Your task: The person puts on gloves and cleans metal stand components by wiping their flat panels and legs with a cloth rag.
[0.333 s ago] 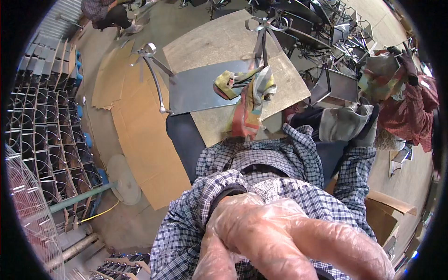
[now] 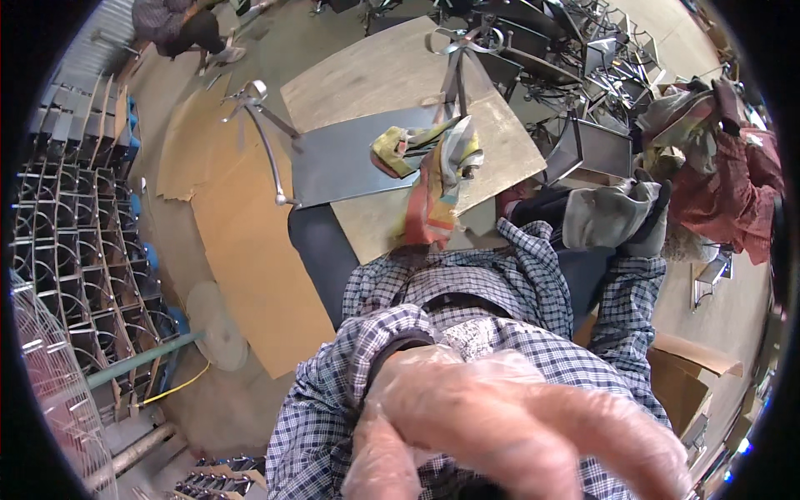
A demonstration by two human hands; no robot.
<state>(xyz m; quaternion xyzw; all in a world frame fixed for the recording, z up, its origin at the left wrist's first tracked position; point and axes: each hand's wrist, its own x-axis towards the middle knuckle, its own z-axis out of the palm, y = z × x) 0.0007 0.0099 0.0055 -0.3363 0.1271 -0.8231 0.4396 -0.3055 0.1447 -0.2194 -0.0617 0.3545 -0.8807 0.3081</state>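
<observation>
Co-worker's cloth [image 2: 679, 117] bunched higher; left hand's fingers shifted close to the camera

Clear plastic covers the left hand [image 2: 471, 408], large at the bottom centre, its fingers spread and blurred, with nothing visible in its grasp. The right hand [image 2: 648, 237], in a grey-and-dark glove, lies off to the right beside a bulge of grey fabric [image 2: 607, 218]; whether it grips that fabric, I cannot tell.

Beyond the lap, well apart from the left hand, a metal stand lies on a worn, pale board [image 2: 358, 71], with a brown cardboard sheet [image 2: 242, 258] to the left. Its flat grey panel [image 2: 337, 158] faces up, and curled metal legs [image 2: 272, 158] rise at both ends. A striped yellow, red and grey rag [image 2: 442, 175] lies crumpled across the panel, hanging over the near edge.

Judging by looks, the stand should be stiff and fairly weighty, its smooth panel slippery under plastic; the legs' straight struts seem the surest hold, one hand at each end. The rag looks light and limp, easily pinched at its raised fold.
</observation>
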